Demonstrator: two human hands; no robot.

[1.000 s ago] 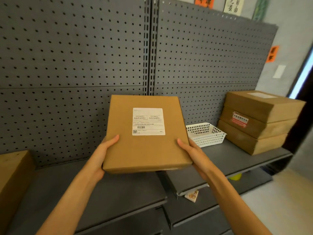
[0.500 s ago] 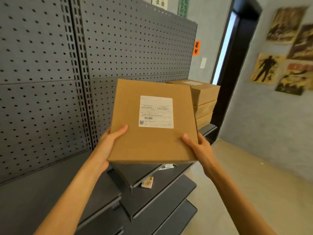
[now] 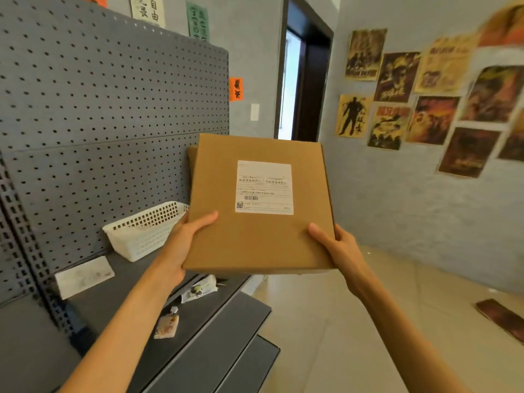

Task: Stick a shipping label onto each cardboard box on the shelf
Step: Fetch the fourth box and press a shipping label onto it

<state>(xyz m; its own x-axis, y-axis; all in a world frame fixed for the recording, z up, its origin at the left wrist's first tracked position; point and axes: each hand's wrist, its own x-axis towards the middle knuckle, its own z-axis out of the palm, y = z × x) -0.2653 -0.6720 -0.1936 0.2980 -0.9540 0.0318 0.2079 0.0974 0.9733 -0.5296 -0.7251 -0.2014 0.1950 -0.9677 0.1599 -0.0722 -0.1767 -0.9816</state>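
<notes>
Head view: my left hand [image 3: 185, 245] and right hand [image 3: 338, 249] grip labelled box [image 3: 256, 236] by near corners, held in air between them, label [image 3: 264, 187] up. Basket [image 3: 144, 234] just left of left hand. Risk: thumb-only hold slips, box tips forward; swing clips basket.

Both bare forearms reach up and forward from the bottom of the view, converging toward the middle. The left hand [image 3: 184, 245] grips the lower left corner of the cardboard box [image 3: 255, 239], its thumb lying flat across the top face and its fingers hidden beneath. The right hand [image 3: 337, 248] grips the lower right corner in the same manner, thumb on top near the edge, fingers curled under out of sight. Both wrists are nearly straight, and the hands sit at about the same height.
</notes>
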